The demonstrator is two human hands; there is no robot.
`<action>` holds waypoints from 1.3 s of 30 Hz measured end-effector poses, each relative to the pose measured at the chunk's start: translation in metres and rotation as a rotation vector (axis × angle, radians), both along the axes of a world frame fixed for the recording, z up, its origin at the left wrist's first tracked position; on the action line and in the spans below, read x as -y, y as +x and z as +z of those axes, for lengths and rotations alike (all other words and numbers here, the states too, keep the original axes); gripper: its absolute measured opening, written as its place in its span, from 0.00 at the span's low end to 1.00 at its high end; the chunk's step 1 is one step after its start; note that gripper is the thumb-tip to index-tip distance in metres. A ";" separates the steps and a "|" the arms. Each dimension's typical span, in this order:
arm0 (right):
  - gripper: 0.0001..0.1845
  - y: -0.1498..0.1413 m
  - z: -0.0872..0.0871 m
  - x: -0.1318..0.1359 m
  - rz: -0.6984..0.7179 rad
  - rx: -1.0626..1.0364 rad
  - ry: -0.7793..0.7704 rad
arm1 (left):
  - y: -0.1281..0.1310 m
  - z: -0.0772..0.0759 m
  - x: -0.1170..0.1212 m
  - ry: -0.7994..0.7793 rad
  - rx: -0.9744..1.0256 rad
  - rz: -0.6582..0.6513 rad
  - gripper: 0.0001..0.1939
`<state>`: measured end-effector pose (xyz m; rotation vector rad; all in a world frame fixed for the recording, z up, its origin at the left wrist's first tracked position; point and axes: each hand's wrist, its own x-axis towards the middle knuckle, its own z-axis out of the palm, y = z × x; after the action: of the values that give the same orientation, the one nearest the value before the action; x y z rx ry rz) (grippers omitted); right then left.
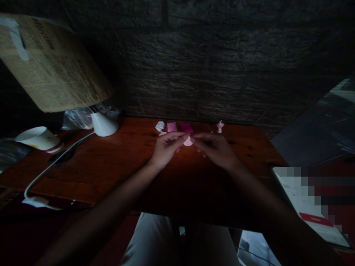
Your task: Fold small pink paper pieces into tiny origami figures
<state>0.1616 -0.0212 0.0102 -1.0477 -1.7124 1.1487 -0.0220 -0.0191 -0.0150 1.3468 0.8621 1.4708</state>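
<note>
Between my two hands, over the wooden table (111, 162), is a small pale pink piece (188, 140), rounded at its lower edge; it looks like soft clay. My left hand (168, 147) pinches it from the left with thumb and fingers. On its other side my right hand (215, 147) grips it the same way. Just beyond my hands lie a white lump (160, 126), a light pink block (172, 126) and a magenta block (186, 128). A small pink shaped figure (220, 126) stands farther right. Part of another pink piece is hidden behind my left hand.
A lamp with a newsprint shade (61, 66) and white base (104, 123) stands at the left, its white cord (59, 157) running over the table's front edge. Beside it is a paper cup (40, 139). A dark brick wall (180, 55) rises behind the table.
</note>
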 end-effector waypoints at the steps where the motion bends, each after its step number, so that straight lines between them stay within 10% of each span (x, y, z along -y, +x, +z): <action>1: 0.20 0.000 0.000 0.000 -0.002 0.004 0.008 | 0.000 0.000 0.000 0.007 -0.009 0.001 0.11; 39: 0.22 -0.006 -0.011 -0.005 -0.099 -0.179 -0.089 | 0.000 -0.003 0.000 0.115 -0.143 0.131 0.11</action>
<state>0.1551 -0.0164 -0.0008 -1.0388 -1.4663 1.2260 -0.0215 -0.0194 -0.0178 1.5195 0.9858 1.5589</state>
